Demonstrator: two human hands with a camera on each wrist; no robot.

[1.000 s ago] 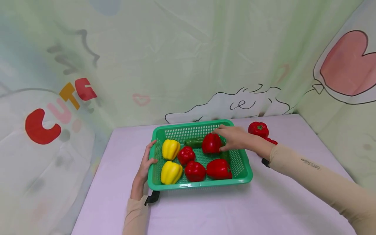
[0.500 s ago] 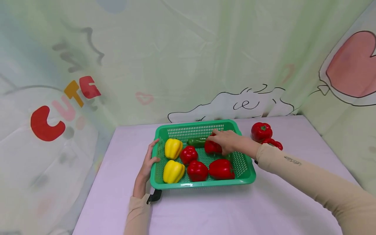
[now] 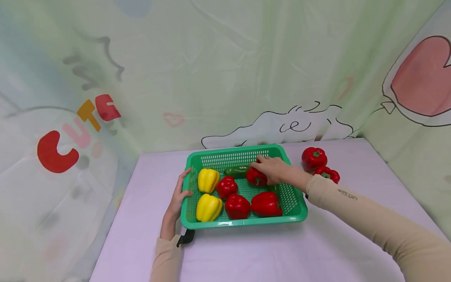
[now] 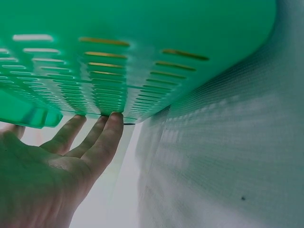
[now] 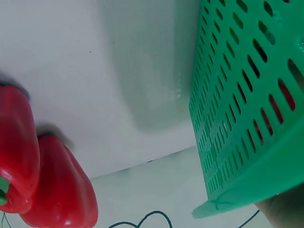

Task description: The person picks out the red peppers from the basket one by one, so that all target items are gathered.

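A green slotted basket (image 3: 243,223) stands on the lilac table. My left hand (image 3: 180,190) holds its left rim, thumb over the edge, fingers (image 4: 107,137) flat against the outer wall (image 4: 142,47). My right hand (image 3: 273,171) reaches in from the right and grips a red pepper (image 3: 255,177) that sits low at the basket's back right. Beside it lies a dark green pepper (image 3: 235,170). Also inside are two yellow peppers (image 3: 208,180) (image 3: 208,207) and three more red ones (image 3: 226,187) (image 3: 237,206) (image 3: 266,203).
Two red peppers (image 3: 313,158) (image 3: 330,174) lie on the table right of the basket, seen close in the right wrist view (image 5: 19,156) (image 5: 61,190) beside the basket wall (image 5: 247,118). A printed cloth backdrop closes off the back and sides.
My right hand has lowered the red pepper from above the basket's back right down among the others. The left hand has kept its hold on the rim.
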